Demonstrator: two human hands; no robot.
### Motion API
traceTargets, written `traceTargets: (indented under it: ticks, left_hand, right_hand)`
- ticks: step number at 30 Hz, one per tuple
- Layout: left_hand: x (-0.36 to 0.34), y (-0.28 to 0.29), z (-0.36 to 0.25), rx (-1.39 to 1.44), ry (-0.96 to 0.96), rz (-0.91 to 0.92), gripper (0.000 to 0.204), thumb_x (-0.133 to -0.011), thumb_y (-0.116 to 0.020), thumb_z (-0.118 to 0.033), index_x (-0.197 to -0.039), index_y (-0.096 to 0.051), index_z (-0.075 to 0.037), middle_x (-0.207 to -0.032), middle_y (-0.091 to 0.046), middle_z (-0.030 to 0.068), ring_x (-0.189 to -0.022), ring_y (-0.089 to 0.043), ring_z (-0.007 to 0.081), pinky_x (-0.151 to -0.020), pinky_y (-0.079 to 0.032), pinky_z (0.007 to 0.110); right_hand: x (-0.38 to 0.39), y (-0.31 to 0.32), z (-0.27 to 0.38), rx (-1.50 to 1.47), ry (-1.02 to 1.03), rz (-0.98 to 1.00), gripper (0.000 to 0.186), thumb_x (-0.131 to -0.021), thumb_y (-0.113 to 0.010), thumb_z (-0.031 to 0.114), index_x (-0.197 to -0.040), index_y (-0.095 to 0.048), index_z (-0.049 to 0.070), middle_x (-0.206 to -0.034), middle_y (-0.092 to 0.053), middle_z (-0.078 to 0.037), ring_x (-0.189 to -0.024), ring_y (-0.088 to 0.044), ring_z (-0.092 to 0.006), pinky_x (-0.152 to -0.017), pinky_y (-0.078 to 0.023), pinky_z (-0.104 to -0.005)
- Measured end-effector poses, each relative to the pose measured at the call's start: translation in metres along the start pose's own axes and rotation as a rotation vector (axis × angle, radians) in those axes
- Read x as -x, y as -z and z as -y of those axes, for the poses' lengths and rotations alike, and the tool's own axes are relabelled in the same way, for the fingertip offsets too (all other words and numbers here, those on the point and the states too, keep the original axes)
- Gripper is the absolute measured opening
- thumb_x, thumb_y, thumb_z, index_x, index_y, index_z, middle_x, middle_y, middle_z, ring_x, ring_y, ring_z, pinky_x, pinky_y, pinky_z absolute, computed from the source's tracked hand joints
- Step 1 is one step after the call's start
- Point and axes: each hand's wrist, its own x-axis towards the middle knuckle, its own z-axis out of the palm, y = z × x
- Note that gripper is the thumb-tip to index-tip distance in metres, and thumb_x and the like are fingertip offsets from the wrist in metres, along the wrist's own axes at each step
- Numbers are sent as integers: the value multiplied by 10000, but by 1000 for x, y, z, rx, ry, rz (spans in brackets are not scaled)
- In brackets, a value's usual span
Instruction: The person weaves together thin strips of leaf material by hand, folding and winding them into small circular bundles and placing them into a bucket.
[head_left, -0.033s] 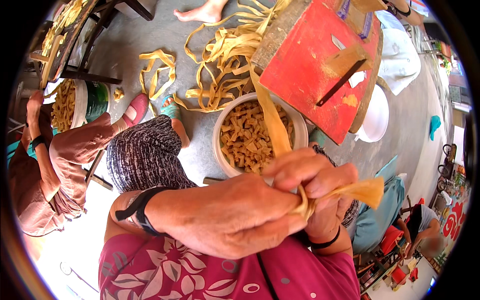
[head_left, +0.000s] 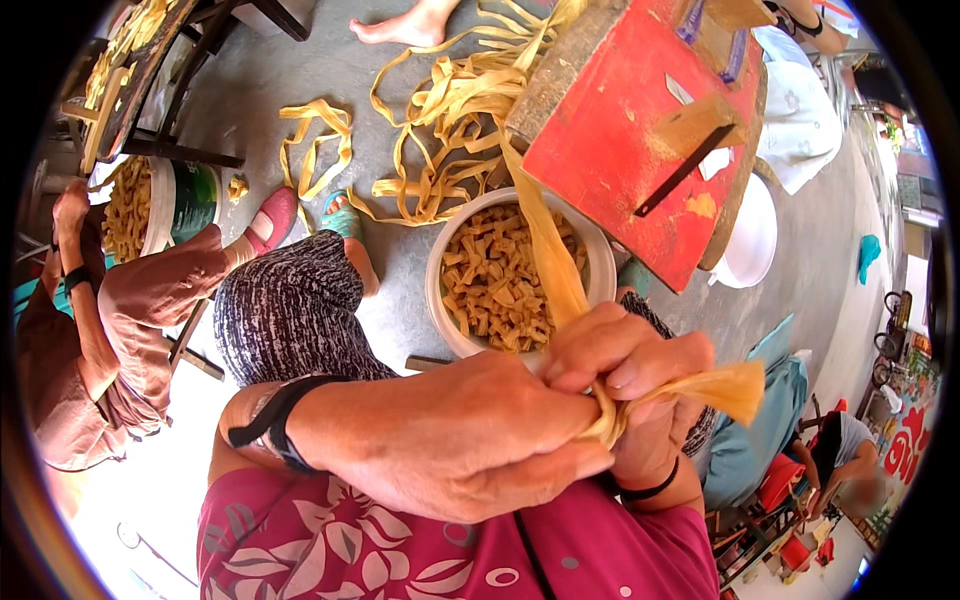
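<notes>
A yellow strip, which looks like tofu skin (head_left: 553, 262), runs down from the edge of a red-topped board over a white bucket (head_left: 436, 268) to my hands. My left hand (head_left: 450, 432) is closed, pinching the strip where it loops into a knot. Beside it my right hand (head_left: 645, 375) also grips the strip, its fingers curled over the loop. A short flared tail of the strip sticks out to the right of my right hand. Many small knotted pieces (head_left: 505, 270) fill the bucket below.
The red board (head_left: 620, 140) carries a dark metal blade (head_left: 685, 170). Loose yellow strips (head_left: 440, 110) lie on the grey floor. At left a person (head_left: 165, 300) sits beside another bucket of knots (head_left: 128, 210). A white tub (head_left: 750, 235) stands behind the board.
Both hands have shifted very slightly, with the fingers of my right hand a little lower over the loop. The grip on the strip stays the same.
</notes>
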Motion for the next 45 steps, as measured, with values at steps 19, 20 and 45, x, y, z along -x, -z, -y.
traceTargets:
  ticks: [19, 20, 45]
  left_hand:
    - [2, 14, 28, -232, 11, -423, 171, -810, -673, -154, -909, -601, -36, -796, -596, 85, -670, -594, 144, -592, -465, 244]
    - [2, 17, 27, -76, 54, -416, 140, -858, -627, -125, -938, -586, -18, -833, -617, 55, -729, -584, 97, -634, -461, 241]
    - [-11, 2, 52, 232, 194, -388, 432, -962, -411, -338, -1213, -536, -8, -1051, -574, 82, -905, -561, 130, -814, -450, 271]
  right_hand:
    - [-14, 11, -14, 600, -174, 27, 419, -936, -419, 397, -944, -538, -4, -768, -549, -125, -716, -582, -258, -652, -443, -321]
    - [-12, 9, -18, 638, -105, -22, 429, -934, -427, 412, -974, -531, -2, -777, -548, -121, -722, -585, -255, -663, -447, -318]
    - [-8, 19, -31, 430, -206, -274, 368, -950, -467, 335, -1129, -400, 21, -946, -551, -82, -784, -524, -67, -613, -432, -188]
